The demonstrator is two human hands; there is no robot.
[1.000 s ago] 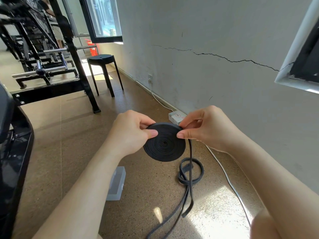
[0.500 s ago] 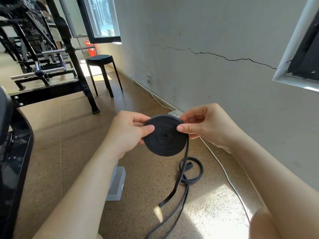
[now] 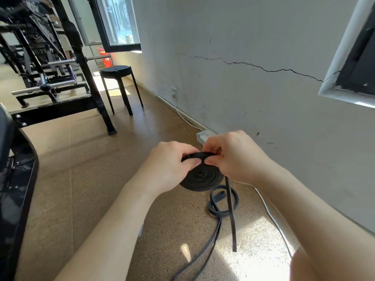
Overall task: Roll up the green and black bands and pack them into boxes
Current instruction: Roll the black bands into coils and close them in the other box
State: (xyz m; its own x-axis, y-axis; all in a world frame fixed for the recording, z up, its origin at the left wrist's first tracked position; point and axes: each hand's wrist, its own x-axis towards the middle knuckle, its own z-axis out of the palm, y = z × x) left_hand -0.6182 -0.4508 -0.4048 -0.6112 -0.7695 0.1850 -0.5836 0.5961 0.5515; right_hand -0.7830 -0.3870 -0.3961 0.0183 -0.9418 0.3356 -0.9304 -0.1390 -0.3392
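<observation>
Roll position: black band roll (image 3: 200, 176) between both hands, just below the fingers (image 3: 192, 162), flat face up.
Left hand (image 3: 166, 167): pinches the upper rim.
Right hand (image 3: 235, 157): pinches the same rim, nearer the loose tail (image 3: 231, 216).
Tail axis: hangs straight down below the right fingers.
Appearance: flat, matte black, tight spiral.

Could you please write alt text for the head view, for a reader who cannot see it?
The left hand and right hand pinch the top edge of a coiled black band roll held above the floor, its loose tail hanging down. A dark band lies looped on the floor below, near a cracked wall.
</observation>
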